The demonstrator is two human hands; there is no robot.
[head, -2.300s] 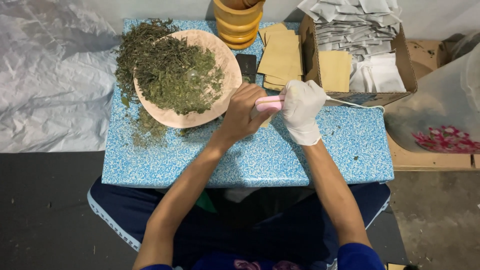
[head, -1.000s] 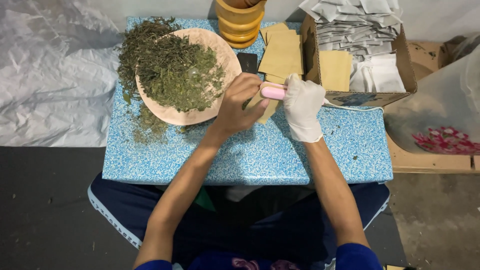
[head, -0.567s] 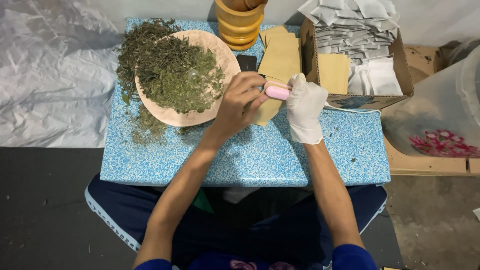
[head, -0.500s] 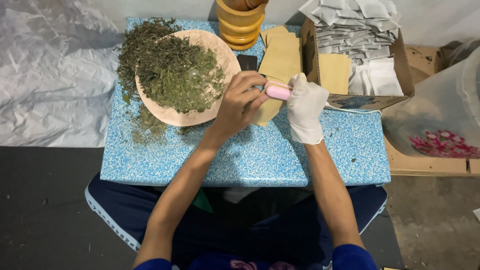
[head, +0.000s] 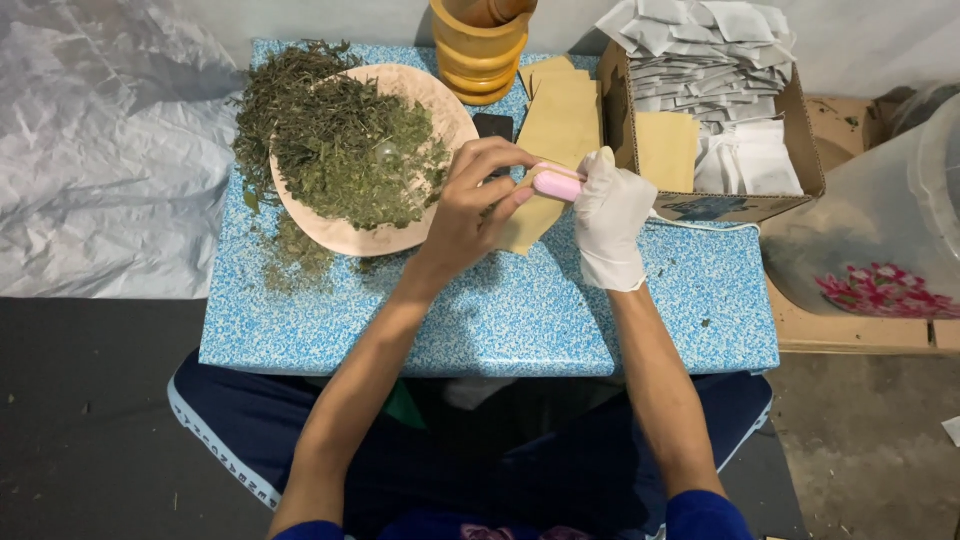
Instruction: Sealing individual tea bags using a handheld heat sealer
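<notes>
Gripping a small pink tool [head: 557, 184] in my right hand [head: 608, 215], which wears a white glove, I have the gloved fingers closed round its near end, so that the rounded pink tip sticks out to the left. A thin white cord [head: 700, 222] runs from that hand to the right across the table [head: 500, 310].

My left hand [head: 470, 210] is bare. Its fingers curl over the top edge of a tan pouch [head: 530, 215] and pinch it closed right where the pink tip meets it. The pouch hangs from that pinch, tilted, its lower corner down near the blue speckled tabletop; whether it touches I cannot tell.

Just left of my left hand sits a shallow bowl [head: 440, 110] heaped with dried green leaves [head: 335, 130], and more leaves spill over its far left rim onto the table. Behind my hands lies a stack of flat tan pouches [head: 565, 100], beside a small black thing [head: 492, 127] and a ribbed wooden mortar [head: 478, 50]. To the right stands a cardboard box [head: 740, 205] holding grey and white sachets [head: 710, 60], with more tan pouches standing at its left end.
</notes>
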